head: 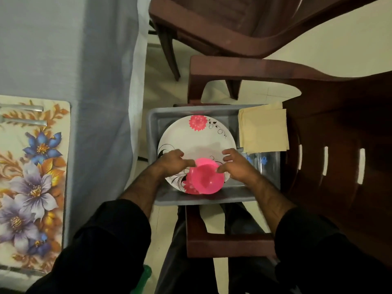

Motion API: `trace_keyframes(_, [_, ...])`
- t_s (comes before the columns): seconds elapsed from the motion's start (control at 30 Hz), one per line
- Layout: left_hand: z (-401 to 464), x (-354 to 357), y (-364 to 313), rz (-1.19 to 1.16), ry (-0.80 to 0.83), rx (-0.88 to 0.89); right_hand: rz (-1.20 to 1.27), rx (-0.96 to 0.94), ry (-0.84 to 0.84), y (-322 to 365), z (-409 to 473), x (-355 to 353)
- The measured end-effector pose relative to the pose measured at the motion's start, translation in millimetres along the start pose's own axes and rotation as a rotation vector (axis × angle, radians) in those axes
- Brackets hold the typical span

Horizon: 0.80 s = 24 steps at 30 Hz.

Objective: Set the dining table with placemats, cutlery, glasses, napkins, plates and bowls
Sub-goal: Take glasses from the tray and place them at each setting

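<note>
A pink plastic bowl point(206, 179) sits on a white plate point(197, 143) with pink flowers, inside a grey tub point(153, 132) on a brown chair. My left hand point(172, 161) holds the bowl's left rim with thumb and fingers. My right hand point(237, 164) pinches its right rim. Yellow napkins point(264, 129) lie on the tub's right edge, with clear glasses point(265, 164) below them. On the table at left lies a floral placemat point(34, 187) with cutlery point(25, 115) at its far end.
The table carries a grey cloth point(63, 49) that hangs down beside the tub. A brown plastic chair point(339, 145) holds the tub, and a second chair point(222, 24) stands beyond it. A green object point(144, 279) shows by my legs.
</note>
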<state>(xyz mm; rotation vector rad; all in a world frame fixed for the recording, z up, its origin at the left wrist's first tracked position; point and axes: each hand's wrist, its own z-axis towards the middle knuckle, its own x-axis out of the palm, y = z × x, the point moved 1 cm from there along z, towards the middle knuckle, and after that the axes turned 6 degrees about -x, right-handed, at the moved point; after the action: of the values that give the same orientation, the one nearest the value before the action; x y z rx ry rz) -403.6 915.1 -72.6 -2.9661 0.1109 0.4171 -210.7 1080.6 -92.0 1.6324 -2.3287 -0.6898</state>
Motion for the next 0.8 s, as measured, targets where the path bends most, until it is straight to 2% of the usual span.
trace_keyframes(0.1, [1.8, -18.0, -42.0, -0.011, -0.195, 0.094, 0.153, -0.016, -0.083, 0.5, -0.6, -41.7])
trace_keyframes(0.17, [5.5, -17.1, -74.4, -0.023, -0.284, 0.183, 0.116, -0.014, -0.017, -0.6, -0.7, -58.9])
trace_keyframes(0.27, [16.4, -1.8, -113.2, -0.012, -0.272, 0.245, -0.069, -0.028, 0.116, -8.1, 0.8, -64.7])
trace_keyframes(0.5, [24.7, 36.9, -134.1, 0.094, -0.204, 0.215, -0.103, -0.179, 0.117, -32.8, -1.1, -41.9])
trace_keyframes(0.57, [25.0, 40.1, -139.2, 0.066, -0.222, 0.223, -0.039, -0.237, 0.014, -37.1, -1.1, -44.9])
trace_keyframes(0.63, [27.5, 41.0, -148.7, 0.038, -0.260, 0.232, 0.016, -0.273, -0.228, -37.3, -0.8, -62.7])
trace_keyframes(0.73, [39.6, 45.0, -169.5, -0.043, -0.291, 0.213, -0.107, -0.297, -0.608, -32.6, -4.0, -105.0])
trace_keyframes(0.8, [44.9, 50.8, -188.2, -0.188, -0.269, 0.198, -0.206, -0.310, -0.682, -30.0, -0.1, -130.2])
